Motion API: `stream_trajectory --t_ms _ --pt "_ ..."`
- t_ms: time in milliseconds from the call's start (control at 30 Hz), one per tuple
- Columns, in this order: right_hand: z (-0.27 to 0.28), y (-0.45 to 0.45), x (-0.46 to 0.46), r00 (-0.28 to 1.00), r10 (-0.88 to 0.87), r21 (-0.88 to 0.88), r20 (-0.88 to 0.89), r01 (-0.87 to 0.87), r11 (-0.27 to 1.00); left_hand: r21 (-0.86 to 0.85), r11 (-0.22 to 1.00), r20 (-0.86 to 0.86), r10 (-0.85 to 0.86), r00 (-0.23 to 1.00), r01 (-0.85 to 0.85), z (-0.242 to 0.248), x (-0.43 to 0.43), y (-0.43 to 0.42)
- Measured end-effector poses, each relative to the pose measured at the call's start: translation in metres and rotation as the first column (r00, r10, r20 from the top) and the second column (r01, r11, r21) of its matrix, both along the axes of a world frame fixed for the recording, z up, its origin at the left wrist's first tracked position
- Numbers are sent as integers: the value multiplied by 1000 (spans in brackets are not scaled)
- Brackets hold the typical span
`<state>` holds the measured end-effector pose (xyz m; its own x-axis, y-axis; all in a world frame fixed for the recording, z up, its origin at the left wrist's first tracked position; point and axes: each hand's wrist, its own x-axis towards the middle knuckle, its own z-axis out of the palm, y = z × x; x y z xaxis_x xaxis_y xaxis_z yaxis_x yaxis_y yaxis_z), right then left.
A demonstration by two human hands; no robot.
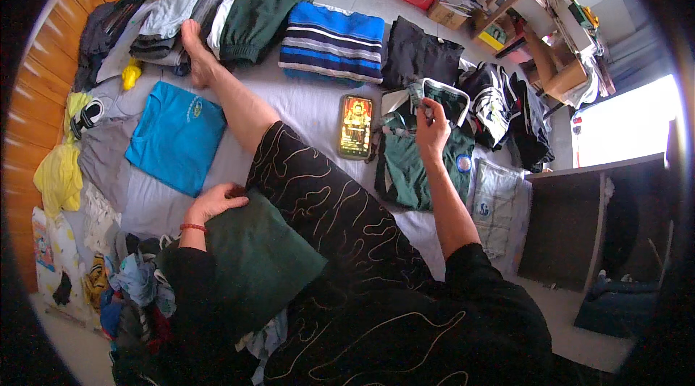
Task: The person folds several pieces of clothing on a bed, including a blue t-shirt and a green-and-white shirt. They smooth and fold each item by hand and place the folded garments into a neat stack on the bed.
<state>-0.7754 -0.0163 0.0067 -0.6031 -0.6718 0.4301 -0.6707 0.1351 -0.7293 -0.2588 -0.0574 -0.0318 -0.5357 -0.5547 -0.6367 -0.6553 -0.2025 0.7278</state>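
My right hand [433, 128] pinches fabric near the white-trimmed opening of a green shirt [418, 169], which lies on the bedsheet with a round badge on one side. Lower left, my left hand [218, 203], with a red bead bracelet at its wrist, touches the upper edge of a dark green garment [260, 255] spread over my lap. Its fingertips are partly hidden, so its grip is unclear. Just beyond that hand, a folded bright blue T-shirt [176, 139] lies flat. A phone [356, 127] with a lit screen is left of the green shirt.
Along the far side are folded dark green trousers [258, 22], a striped blue stack [332, 44] and black clothing [421, 54]. A clear plastic packet [493, 207] lies at the right. Loose clothes [138, 283] heap at the lower left. My bare leg [244, 103] stretches between the piles.
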Motion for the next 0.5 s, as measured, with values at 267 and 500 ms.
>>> stream_trajectory --t_ms 267,500 --pt "2 -23 29 986 137 38 96 -141 989 -37 999 28 -14 1000 15 6 -2 1" --pt "-80 -63 25 991 76 553 -113 -1 833 -57 998 43 -7 999 10 9 -4 4"
